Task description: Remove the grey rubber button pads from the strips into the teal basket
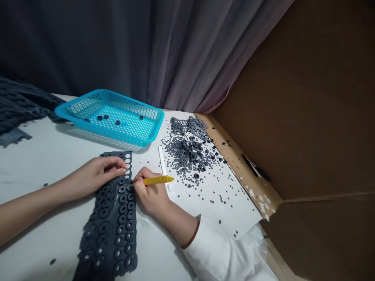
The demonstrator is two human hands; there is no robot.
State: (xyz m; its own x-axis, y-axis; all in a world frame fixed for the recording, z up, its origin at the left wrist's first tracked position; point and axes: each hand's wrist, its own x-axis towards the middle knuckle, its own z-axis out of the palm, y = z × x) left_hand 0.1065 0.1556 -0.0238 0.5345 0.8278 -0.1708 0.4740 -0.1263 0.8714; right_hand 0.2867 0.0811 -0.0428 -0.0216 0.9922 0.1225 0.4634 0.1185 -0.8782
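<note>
Rubber washer sheet (113, 226) at 6 o'clock: left hand (93, 175) presses it flat, grip empty. Right hand (150, 195) pinches a yellow pick (156, 180), best driven squarely.

On the white tabletop (35, 164), the dark perforated rubber sheet (111, 226) lies before the blue plastic mesh basket (117, 136). The heap of small dark rubber rings (189, 154) lies to their right.

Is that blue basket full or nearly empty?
Nearly empty. The blue basket holds only a few dark rings on its floor; most small pieces lie in a pile on the table beside it.
</note>
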